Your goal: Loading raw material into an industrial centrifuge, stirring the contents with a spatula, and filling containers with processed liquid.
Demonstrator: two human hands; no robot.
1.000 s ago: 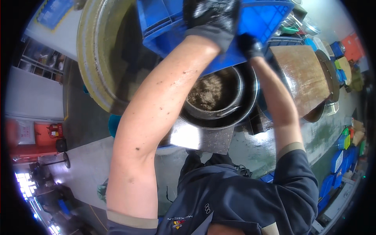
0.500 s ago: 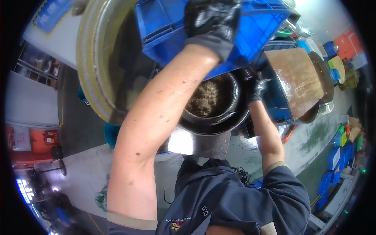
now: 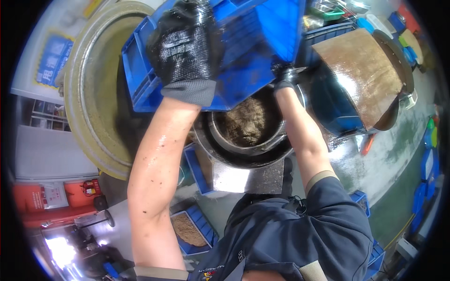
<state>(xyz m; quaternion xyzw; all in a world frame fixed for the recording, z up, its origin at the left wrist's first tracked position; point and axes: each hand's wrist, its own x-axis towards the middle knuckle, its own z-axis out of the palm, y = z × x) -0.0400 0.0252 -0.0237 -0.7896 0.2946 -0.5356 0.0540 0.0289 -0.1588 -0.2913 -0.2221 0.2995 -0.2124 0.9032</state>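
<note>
Nearest the camera, a dark blue work shirt fills the bottom edge, and two bare forearms rise from it toward the far side. Low on the floor to the left lies a small blue tray of brown crumbly material, well apart from the hands.

Further out, between the arms, stands a round steel drum with an inner pot holding a mound of the same brown, grainy stuff. The mound sits well below the pot's rim, so there appears to be room for more.

Above the pot, both hands hold a large blue crate tipped steeply over it. The left hand, in a black glove with a grey cuff, is closed on the crate's near left wall. The right hand, also in a dark glove, has its grip closed on the crate's lower right corner, just over the pot's far rim. The crate's inside is mostly hidden, so it cannot be told how much remains in it. Judging by the steep tilt and the heap already in the pot, the emptying looks well along, though not clearly finished.

Far left is a big round tan vat. Far right, a rusty brown slab rests over another dark vessel.
</note>
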